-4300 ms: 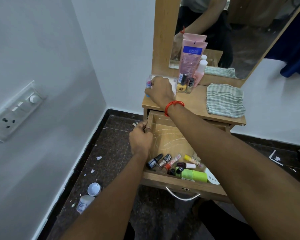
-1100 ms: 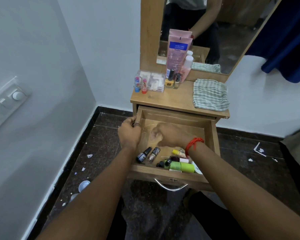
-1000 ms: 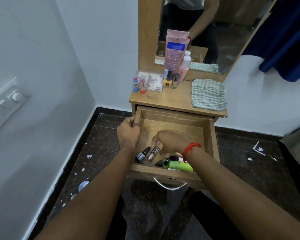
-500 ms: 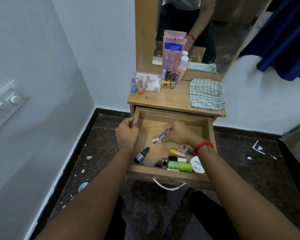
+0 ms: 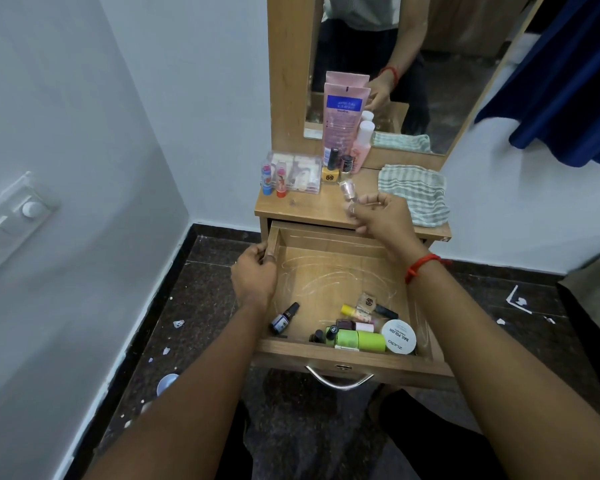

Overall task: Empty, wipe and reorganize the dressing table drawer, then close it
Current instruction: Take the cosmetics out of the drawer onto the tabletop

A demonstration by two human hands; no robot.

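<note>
The wooden drawer (image 5: 329, 271) of the dressing table stands pulled out. My left hand (image 5: 254, 276) grips its left side wall. My right hand (image 5: 381, 216) is raised over the table top (image 5: 305, 206) and pinches a small pinkish nail polish bottle (image 5: 347, 189). Several small cosmetics lie at the drawer's front: a dark bottle (image 5: 284, 318), a green tube (image 5: 359, 340), a white nail polish remover jar (image 5: 398, 337) and a few small bottles (image 5: 359, 311).
On the table top stand a pink tube (image 5: 342, 119), a pink bottle (image 5: 361, 147), two nail polish bottles (image 5: 330, 169), a clear box (image 5: 300, 173), two lip balms (image 5: 272, 181) and a folded striped cloth (image 5: 413, 192). A mirror (image 5: 430, 64) rises behind. A wall is close on the left.
My right hand took a small bottle out of the drawer and lifted it up over the table top. My left hand has stayed on the drawer's side.
</note>
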